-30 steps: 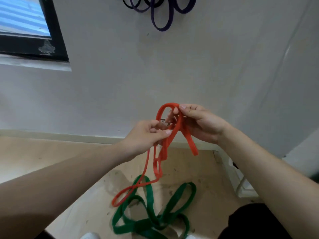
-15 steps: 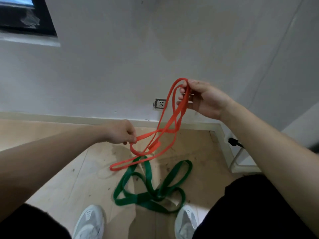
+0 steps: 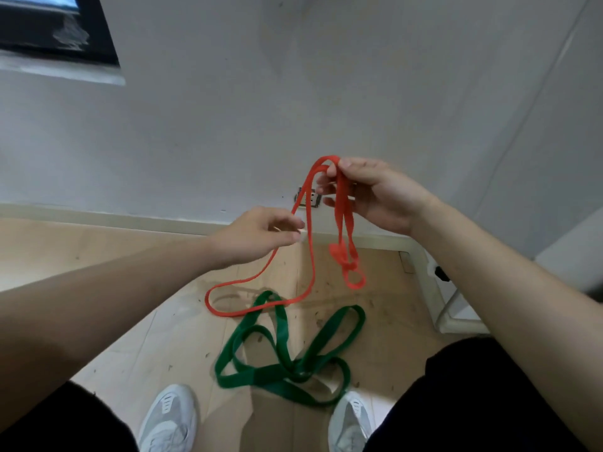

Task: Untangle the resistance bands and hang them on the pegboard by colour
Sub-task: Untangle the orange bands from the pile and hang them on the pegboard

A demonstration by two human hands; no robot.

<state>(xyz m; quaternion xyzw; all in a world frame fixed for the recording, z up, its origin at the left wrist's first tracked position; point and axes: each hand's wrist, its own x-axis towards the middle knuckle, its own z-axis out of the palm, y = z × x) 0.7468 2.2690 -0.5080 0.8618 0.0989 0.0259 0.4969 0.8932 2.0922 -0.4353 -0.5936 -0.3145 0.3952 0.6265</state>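
My right hand (image 3: 375, 194) is raised in front of the wall and pinches the top of the orange-red resistance band (image 3: 310, 256). From there the band hangs in long loops. A small knotted loop (image 3: 346, 265) dangles under that hand, and a wide loop reaches down to the floor. My left hand (image 3: 257, 236) is lower and to the left, its fingertips closed around one strand of the same band. A green band (image 3: 287, 370) lies tangled on the wooden floor between my shoes, and the orange loop crosses over its top end. The pegboard is out of frame.
The white wall carries a socket (image 3: 308, 199) just behind the band. A dark window (image 3: 58, 31) is at the upper left. A white metal frame (image 3: 453, 318) and a black plug (image 3: 441, 273) stand at the right. My grey shoes (image 3: 169, 415) are on the floor below.
My left hand has risen and come closer to the right hand. The orange band now hangs longer and looser, with a knotted loop dangling below my right hand. The green band has not moved.
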